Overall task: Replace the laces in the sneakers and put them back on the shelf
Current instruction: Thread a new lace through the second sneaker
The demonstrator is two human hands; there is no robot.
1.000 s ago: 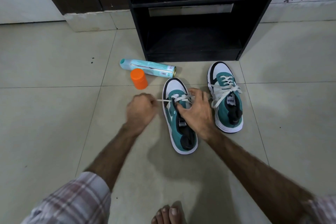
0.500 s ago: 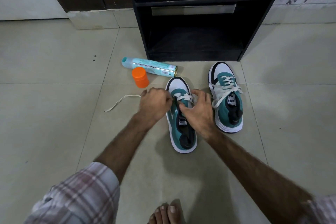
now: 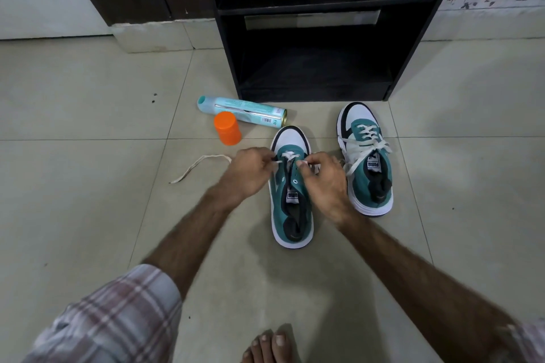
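We are midway through lacing the near sneaker [image 3: 290, 188], which stands on the tiled floor [image 3: 88, 215] with its toe toward the black shelf [image 3: 309, 68]. Only the rows nearest the toe carry lace; the eyelets farther back look empty, so by our reckoning this shoe is barely begun. Our left hand [image 3: 249, 172] pinches the white lace [image 3: 287, 156] at the shoe's left edge, with the loose tail [image 3: 197, 166] trailing out over the tiles beyond it. Our right hand [image 3: 323, 180] has its fingers curled at the right edge and seems to pinch the other lace end, though that end is mostly hidden. The second sneaker [image 3: 367, 159] sits just beside, threaded higher but with its ends loose. Next, we judge, each end must cross the tongue and go through the next open eyelet, pulled evenly so neither tail runs short. Both shoes are on the floor, not yet on the shelf.
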